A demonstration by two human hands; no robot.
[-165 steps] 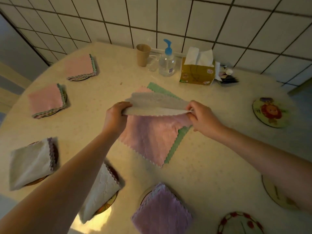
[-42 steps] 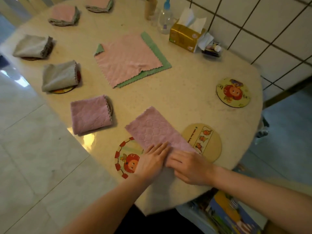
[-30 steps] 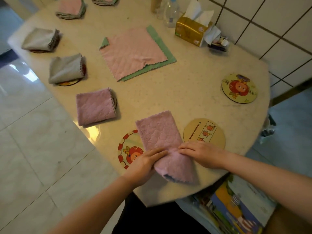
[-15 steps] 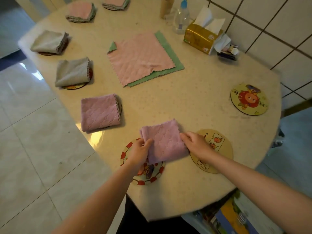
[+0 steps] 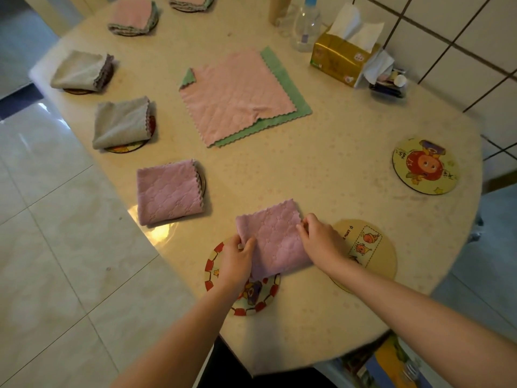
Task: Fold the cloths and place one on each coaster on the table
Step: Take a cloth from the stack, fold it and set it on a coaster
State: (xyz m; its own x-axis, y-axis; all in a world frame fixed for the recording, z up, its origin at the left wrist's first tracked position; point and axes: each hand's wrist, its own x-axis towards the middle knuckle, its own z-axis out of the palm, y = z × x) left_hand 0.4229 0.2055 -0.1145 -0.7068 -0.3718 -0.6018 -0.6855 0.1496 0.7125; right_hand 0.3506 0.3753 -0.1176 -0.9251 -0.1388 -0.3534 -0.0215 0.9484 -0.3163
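A folded purple cloth (image 5: 272, 239) lies near the table's front edge, its near half over a red-and-white rimmed coaster (image 5: 256, 302). My left hand (image 5: 236, 263) pinches the cloth's left edge and my right hand (image 5: 319, 245) grips its right edge. A beige coaster (image 5: 372, 247) lies bare just right of my right hand, and a round yellow coaster (image 5: 425, 166) lies bare at the far right. A pink cloth (image 5: 235, 96) lies spread flat over a green cloth (image 5: 282, 77) in the middle of the table.
Folded cloths sit on coasters along the left edge: a purple one (image 5: 167, 190), two grey ones (image 5: 121, 121) (image 5: 81, 70) and two pink ones at the back. A tissue box (image 5: 342, 58), a pump bottle (image 5: 306, 23) and a cup stand by the tiled wall.
The purple cloth was a long strip, then got folded over into a square. Both hands have slid it left and closer onto the red-rimmed coaster.
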